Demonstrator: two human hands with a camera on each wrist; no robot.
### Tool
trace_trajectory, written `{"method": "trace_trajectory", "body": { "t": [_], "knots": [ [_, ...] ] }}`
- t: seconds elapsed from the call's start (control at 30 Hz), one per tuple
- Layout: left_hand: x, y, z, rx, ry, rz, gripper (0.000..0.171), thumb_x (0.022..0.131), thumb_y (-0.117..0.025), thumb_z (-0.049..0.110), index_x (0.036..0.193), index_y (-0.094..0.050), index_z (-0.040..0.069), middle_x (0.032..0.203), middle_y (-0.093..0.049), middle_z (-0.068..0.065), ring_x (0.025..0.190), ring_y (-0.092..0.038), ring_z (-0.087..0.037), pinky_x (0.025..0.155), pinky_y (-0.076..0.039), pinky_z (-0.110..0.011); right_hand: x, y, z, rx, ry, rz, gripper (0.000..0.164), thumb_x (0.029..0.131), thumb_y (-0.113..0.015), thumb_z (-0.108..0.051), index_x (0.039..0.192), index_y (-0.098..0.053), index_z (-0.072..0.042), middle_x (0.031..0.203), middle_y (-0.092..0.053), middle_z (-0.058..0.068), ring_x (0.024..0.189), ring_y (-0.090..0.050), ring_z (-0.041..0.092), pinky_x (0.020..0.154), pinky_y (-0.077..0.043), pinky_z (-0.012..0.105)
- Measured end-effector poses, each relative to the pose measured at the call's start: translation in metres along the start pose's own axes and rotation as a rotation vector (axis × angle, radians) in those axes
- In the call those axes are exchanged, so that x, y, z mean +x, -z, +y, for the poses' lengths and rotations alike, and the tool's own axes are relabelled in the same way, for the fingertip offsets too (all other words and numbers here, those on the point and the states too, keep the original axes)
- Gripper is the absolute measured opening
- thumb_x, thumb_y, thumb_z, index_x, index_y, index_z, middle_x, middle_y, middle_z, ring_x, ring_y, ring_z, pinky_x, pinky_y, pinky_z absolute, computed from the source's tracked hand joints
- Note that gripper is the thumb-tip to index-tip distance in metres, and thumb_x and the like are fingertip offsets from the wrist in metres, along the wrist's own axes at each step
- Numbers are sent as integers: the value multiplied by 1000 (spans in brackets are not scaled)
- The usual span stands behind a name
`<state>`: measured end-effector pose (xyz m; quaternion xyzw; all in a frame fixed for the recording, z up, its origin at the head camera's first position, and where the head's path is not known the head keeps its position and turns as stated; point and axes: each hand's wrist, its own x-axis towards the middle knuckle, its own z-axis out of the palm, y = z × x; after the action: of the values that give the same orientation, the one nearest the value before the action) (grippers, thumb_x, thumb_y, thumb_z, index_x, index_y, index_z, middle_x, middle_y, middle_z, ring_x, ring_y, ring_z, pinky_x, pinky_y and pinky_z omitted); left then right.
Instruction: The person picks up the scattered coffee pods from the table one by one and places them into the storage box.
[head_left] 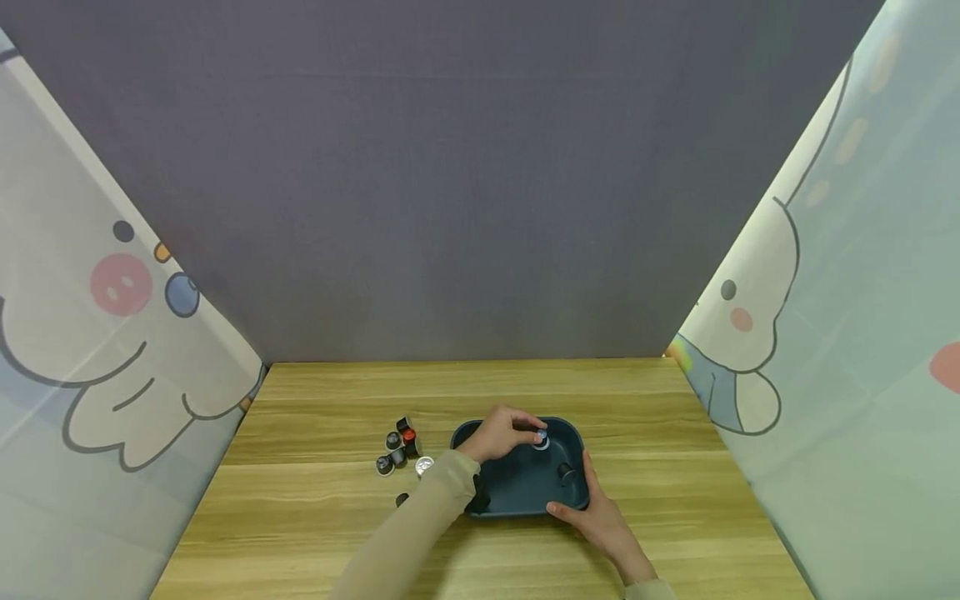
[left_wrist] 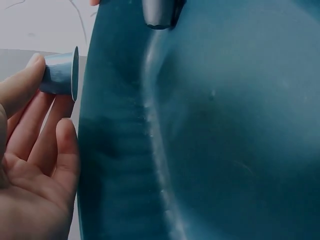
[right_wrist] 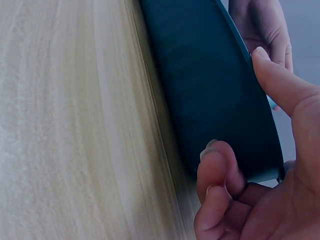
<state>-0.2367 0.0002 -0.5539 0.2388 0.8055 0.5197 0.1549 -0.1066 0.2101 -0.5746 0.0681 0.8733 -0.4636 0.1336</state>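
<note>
Between the thumb and fingertips of my left hand [head_left: 501, 433] is a blue coffee capsule [head_left: 542, 439], held over the far right part of a dark teal tray [head_left: 517, 492]. In the left wrist view, this capsule [left_wrist: 59, 74] lies sideways, its wide rim facing the tray wall [left_wrist: 115, 150]. A dark capsule [head_left: 566, 472] lies inside the tray on the right. My right hand [head_left: 603, 517] grips the tray's near right corner. The right wrist view shows its thumb [right_wrist: 275, 80] on the rim and its fingers curled against the outer wall.
Left of the tray, several dark capsules [head_left: 393, 441] lie clustered on the wooden table [head_left: 315, 508], one with a red capsule [head_left: 408, 435] among them. A silver-faced capsule [head_left: 424, 466] lies nearer the tray. My left sleeve [head_left: 420, 521] partly covers the tray's left end.
</note>
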Motion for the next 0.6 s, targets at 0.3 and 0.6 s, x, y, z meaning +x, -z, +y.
{"method": "trace_trajectory", "body": {
  "t": [0.3, 0.6],
  "knots": [
    [5, -6, -3, 6, 25, -31, 23, 91, -75, 19, 113, -77, 14, 104, -72, 10, 98, -66, -6, 81, -54, -25, 3, -1, 5, 36, 4, -26, 119, 83, -80, -44, 161, 7, -21, 68, -56, 5, 54, -55, 18, 56, -44, 30],
    [11, -14, -8, 19, 59, -70, 21, 90, -75, 16, 111, -77, 14, 106, -72, 9, 95, -66, -5, 83, -54, -27, 3, -2, 3, 74, -8, -34, 119, 84, -80, -43, 161, 7, -22, 56, -47, 0, 50, -49, 15, 52, -43, 29]
  ]
}}
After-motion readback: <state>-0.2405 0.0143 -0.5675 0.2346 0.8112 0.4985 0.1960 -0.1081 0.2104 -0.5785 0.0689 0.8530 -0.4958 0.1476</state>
